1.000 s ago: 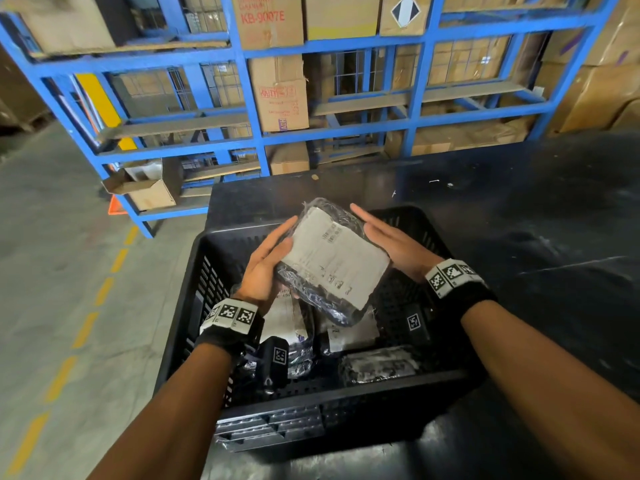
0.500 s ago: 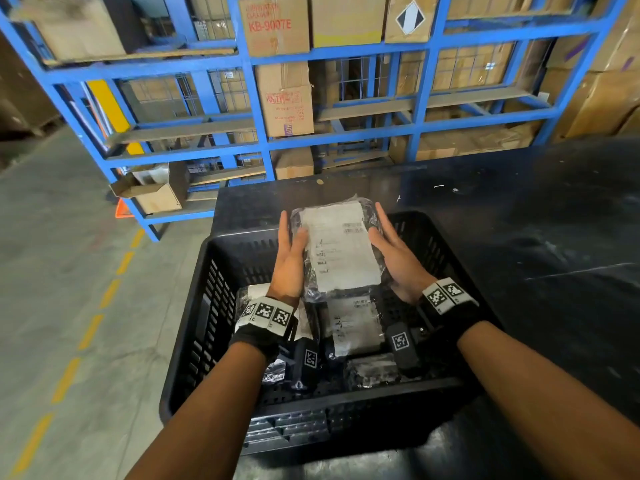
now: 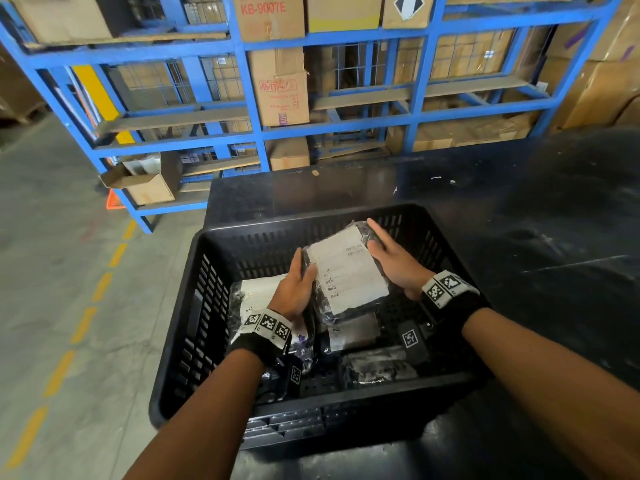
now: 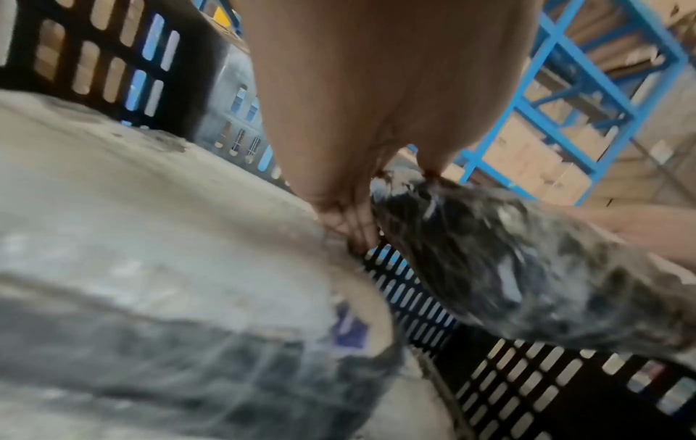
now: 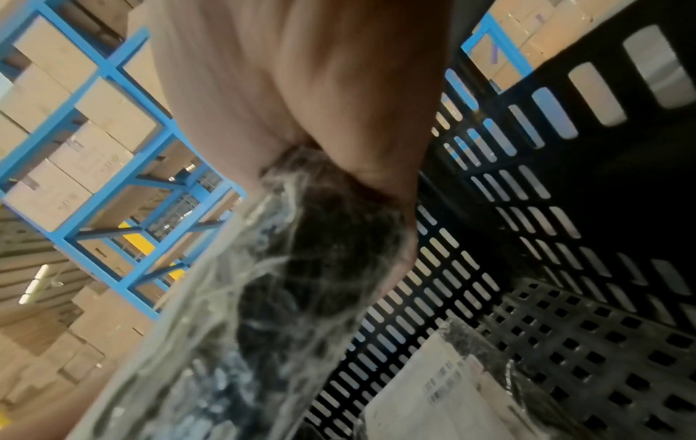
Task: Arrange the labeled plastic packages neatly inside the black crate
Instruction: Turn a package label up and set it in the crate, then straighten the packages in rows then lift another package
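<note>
The black slotted crate (image 3: 311, 221) stands on a dark table. Between both hands is a clear plastic package (image 3: 346, 271) with dark contents and a white label, tilted, over the crate's back middle. My left hand (image 3: 298, 285) grips its left edge with the thumb on the label. My right hand (image 3: 391, 261) holds the right edge, fingers laid along the top. The left wrist view shows the left hand (image 4: 376, 184) pinching the package (image 4: 508, 268). The right wrist view shows the right hand (image 5: 339, 178) with its thumb under the package (image 5: 301, 282), clear of the crate floor.
More labelled packages lie in the crate: one at the left (image 3: 256, 292), one under the held package (image 3: 353, 330), one near the front wall (image 3: 377, 367). Blue racking (image 3: 256, 133) with cardboard boxes stands behind the table. Concrete floor with yellow dashes lies to the left.
Both hands have carried the package down from above the crate and a little to the right, into the crate's back part. It has turned lengthwise, label still up.
</note>
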